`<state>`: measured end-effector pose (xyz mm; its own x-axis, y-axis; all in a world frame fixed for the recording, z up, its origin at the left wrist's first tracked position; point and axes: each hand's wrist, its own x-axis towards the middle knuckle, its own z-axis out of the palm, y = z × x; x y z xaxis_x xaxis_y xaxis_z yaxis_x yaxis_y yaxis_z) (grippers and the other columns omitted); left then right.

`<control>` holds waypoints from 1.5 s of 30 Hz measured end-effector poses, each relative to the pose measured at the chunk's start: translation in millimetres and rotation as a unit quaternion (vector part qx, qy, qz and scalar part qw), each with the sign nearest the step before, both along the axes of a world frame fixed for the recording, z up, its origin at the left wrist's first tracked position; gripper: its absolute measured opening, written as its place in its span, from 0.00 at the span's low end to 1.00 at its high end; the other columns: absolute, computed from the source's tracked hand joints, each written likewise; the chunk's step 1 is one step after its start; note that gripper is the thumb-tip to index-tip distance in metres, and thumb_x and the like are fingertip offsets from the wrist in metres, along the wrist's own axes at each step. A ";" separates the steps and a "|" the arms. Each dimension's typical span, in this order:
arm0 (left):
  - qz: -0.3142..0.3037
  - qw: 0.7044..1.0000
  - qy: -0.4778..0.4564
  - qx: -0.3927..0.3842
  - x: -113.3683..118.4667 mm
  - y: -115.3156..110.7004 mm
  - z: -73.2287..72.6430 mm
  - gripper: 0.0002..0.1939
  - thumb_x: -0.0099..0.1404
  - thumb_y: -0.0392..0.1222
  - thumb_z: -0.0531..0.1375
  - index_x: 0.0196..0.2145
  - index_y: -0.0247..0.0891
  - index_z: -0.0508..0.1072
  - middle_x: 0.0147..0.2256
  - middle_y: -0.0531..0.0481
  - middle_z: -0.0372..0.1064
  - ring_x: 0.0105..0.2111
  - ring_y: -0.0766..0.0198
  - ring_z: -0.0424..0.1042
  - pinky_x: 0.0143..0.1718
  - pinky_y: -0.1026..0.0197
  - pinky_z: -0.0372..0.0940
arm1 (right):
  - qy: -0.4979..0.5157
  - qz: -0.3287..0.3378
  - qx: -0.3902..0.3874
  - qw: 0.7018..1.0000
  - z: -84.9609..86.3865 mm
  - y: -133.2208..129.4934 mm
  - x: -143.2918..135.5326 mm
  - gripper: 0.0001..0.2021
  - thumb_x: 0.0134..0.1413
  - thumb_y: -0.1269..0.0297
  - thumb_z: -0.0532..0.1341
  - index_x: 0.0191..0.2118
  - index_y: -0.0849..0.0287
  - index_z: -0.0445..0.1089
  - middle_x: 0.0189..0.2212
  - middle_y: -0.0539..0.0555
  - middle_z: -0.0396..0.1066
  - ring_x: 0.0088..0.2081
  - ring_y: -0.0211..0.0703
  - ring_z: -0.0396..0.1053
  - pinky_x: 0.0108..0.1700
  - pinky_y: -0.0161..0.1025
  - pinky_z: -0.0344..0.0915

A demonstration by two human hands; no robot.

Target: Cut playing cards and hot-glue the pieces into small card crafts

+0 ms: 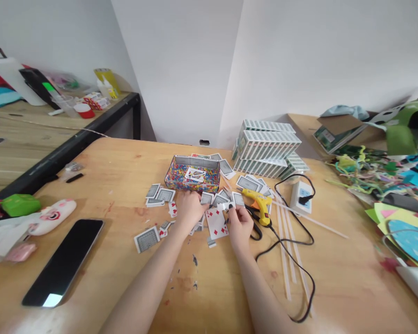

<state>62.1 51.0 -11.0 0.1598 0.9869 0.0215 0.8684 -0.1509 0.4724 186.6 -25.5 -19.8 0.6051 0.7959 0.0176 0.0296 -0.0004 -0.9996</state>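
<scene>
Red-pipped diamond playing card (216, 225) lies nearside of the patterned open box (212, 182). Right hand (240, 222) curled at card's edge, left hand (190, 211) just before box; cannot tell either grip. Yellow glue gun (263, 206) right of box. Step, judged: card handling; next move calls for steady fingertips.
</scene>
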 end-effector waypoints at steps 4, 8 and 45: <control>0.009 0.999 -0.050 -0.012 -4.1 -3.6 6.4 0.09 0.58 0.40 0.55 0.33 0.33 0.72 0.31 0.41 0.72 0.33 0.56 0.71 0.32 0.59 0.61 | 0.050 0.022 0.003 0.998 0.0 1.7 1.7 0.11 0.48 0.56 0.59 0.27 0.60 0.66 0.16 0.47 0.64 0.18 0.36 0.60 0.22 0.34 0.59; -0.045 0.966 -0.239 -0.084 -18.9 -11.0 16.9 0.16 0.63 0.38 0.48 0.45 0.34 0.67 0.27 0.49 0.71 0.24 0.65 0.70 0.26 0.65 0.62 | 0.138 0.062 0.027 0.988 -1.0 4.1 1.5 0.12 0.46 0.56 0.62 0.29 0.60 0.65 0.22 0.50 0.69 0.19 0.37 0.64 0.22 0.36 0.63; -0.151 0.941 -0.292 -0.075 -40.2 -37.6 6.2 0.14 0.61 0.40 0.52 0.43 0.41 0.73 0.41 0.47 0.72 0.36 0.63 0.70 0.37 0.63 0.65 | 0.114 0.198 -0.031 0.973 -3.9 2.8 -1.6 0.15 0.45 0.52 0.62 0.23 0.59 0.63 0.15 0.44 0.60 0.14 0.29 0.50 0.15 0.29 0.48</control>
<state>21.9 13.3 -4.8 0.4381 0.8971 0.0568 0.3814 -0.2427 0.8920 184.9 -22.6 -23.7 0.2340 0.9626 -0.1367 -0.1825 -0.0946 -0.9786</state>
